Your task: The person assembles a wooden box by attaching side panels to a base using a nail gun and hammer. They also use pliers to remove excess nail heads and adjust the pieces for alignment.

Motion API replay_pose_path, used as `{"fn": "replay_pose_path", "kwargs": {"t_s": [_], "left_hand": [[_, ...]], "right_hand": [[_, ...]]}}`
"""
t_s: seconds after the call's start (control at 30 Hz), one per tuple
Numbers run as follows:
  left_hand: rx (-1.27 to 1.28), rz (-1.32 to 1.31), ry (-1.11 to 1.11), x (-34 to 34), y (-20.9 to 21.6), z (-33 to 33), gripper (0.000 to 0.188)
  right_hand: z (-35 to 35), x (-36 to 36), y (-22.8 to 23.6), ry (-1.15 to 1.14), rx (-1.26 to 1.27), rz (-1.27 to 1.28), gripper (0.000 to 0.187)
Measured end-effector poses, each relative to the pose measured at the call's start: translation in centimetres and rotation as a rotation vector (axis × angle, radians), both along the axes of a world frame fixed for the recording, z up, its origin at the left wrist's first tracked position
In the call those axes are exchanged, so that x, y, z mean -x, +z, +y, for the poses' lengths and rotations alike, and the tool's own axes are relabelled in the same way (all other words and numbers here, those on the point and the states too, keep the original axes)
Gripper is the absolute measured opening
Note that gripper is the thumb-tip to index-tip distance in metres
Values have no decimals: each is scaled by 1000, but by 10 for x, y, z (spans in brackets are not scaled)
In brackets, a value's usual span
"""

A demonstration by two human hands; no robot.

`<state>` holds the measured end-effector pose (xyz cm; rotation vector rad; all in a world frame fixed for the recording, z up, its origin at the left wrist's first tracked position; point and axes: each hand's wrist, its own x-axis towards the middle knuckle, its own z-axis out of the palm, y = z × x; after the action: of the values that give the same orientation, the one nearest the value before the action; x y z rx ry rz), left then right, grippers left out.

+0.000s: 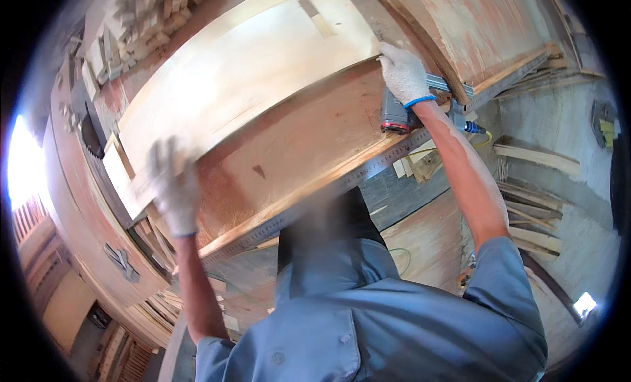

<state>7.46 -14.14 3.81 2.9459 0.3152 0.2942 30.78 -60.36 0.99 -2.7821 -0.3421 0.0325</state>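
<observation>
A large pale plywood panel [250, 73] lies over the workbench [296, 152] in front of me. My right hand [402, 73], in a white glove with a blue cuff, is closed at the panel's near right corner, with fingertips on its edge. Just below that hand, a grey and black nail gun [396, 112] with a red-trimmed end rests on the bench, partly hidden by the glove and wrist. My left hand [174, 188], also gloved, is at the panel's near left corner. Motion smears its fingers, so I cannot tell whether it touches the panel.
A steel ruler strip [374, 166] runs along the bench's front edge. Wood offcuts [148, 17] are piled at the far left, near a toothed saw blade [90, 135]. A yellow air hose [485, 137] trails from the nail gun. Wood strips [536, 204] are stacked at the right.
</observation>
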Motion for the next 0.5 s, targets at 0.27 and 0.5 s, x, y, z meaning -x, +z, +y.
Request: {"fn": "replay_pose_path", "kwargs": {"t_s": [0.27,0.5], "left_hand": [[70,4,-702,-159,-15,-179,43],[-4,-9,-735,-170,-13,-187,43]], "right_hand": [[-5,-4,-6,48,-116,-78,26],[-30,19,33,-29,-228,-68,28]]}}
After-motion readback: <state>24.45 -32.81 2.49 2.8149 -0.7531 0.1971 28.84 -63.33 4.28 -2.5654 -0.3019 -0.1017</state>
